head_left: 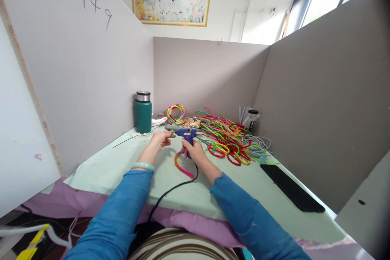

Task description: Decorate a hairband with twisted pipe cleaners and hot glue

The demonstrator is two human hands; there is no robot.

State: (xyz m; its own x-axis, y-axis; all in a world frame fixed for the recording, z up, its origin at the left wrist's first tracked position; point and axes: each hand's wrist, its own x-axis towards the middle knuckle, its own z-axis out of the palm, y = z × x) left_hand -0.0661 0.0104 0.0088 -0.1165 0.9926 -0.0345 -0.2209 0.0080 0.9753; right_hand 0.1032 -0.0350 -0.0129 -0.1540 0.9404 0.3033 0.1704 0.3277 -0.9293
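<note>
While a green bottle stands on the table, your left hand pinches a small green bit by the tip of a blue glue gun. A bent orange-pink strip is near your right hand, which grips the gun. Bright fuzzy sticks lie heaped farther right.

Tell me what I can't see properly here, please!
All in the head view:
Trigger of the blue glue gun: behind the right hand.
Shape of the green bit: too small, pinched in the left hand.
Small things in the tray: too tiny and jumbled.
Far end of the black cord: lost below the edge of the table.
Top of the window: cut off by the picture's edge.
</note>
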